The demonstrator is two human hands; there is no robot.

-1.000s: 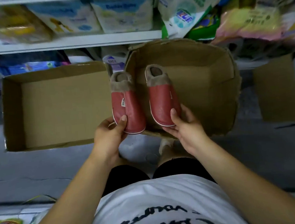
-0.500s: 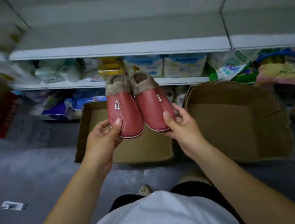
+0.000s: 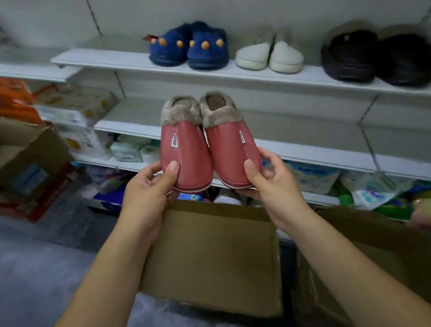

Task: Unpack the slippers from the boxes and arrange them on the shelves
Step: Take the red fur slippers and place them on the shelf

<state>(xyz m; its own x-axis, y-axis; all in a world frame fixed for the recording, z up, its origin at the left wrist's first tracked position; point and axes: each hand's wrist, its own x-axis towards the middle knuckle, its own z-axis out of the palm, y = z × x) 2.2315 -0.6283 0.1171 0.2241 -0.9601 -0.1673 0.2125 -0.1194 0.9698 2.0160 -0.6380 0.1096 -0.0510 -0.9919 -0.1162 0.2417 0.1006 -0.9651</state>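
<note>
White shelves (image 3: 227, 69) are filling the upper frame, and blue slippers (image 3: 188, 47), out of view a moment ago, are now showing there. Our left hand (image 3: 147, 195) and right hand (image 3: 273, 187) are each gripping one of the red slippers (image 3: 187, 163), centre frame, before the middle shelf (image 3: 128, 128), above the box (image 3: 212, 262).

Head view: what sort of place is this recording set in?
Probably a small shop aisle or stockroom: white shelves displaying slipper pairs, packaged goods lower down, open boxes on the floor. Left hand and right hand hold the red slippers.
</note>
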